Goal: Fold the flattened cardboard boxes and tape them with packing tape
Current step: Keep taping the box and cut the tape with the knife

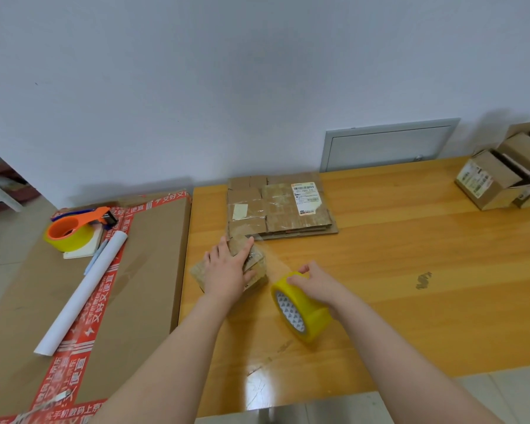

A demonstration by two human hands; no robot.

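Head view: left hand point(227, 269) presses flat, fingers spread, on a small cardboard box point(251, 270) on the wooden table point(410, 270). Right hand point(315, 284) grips a yellow tape roll point(302, 307) just right of it, clear tape stretching to the box. Flattened boxes point(280, 206) lie stacked behind.

We are in a plain room set up as a small packing station rather than a furnished home or shop. A bare white wall point(227, 87) with a grey metal hatch point(389, 146) backs a wooden table point(410, 270). At its far edge lies a stack of flattened cardboard boxes point(276, 215), one bearing a shipping label point(306, 198). Folded boxes point(490, 182) sit far right. A yellow tape roll point(303, 307) is near us. At left, an orange tape dispenser point(74, 232) rests on a large carton point(153, 270) above a pale tiled floor point(0, 240).
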